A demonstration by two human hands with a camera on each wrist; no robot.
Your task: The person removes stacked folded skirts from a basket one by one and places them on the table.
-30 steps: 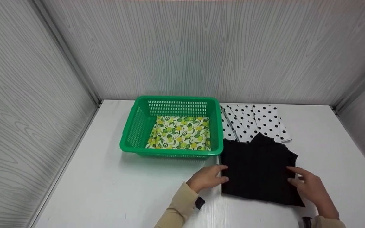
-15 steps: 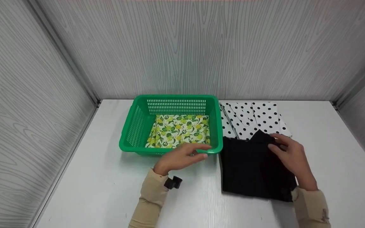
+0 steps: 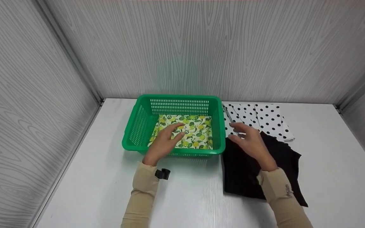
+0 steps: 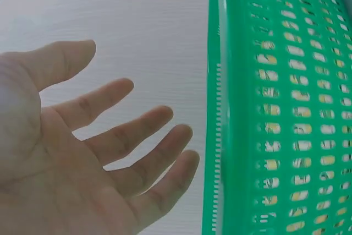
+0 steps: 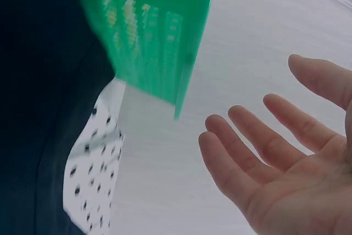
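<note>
Nearby, black cloth (image 3: 241, 172) overlaps dotted cloth (image 3: 267, 118); green basket (image 3: 198, 151) just beside.

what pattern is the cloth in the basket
Yellow and green fruit on white cloth; best in head view.

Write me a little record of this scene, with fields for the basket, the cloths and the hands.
Surface: white table
Container: green basket
Inside basket: fruit-print cloth, yellow and green
Right of basket, head view: black cloth, partly covering a polka-dot cloth
Left hand: holding nothing, seen across the basket's near rim
Right hand: holding nothing, seen across the black cloth
Hands touching anything: cannot tell
</note>
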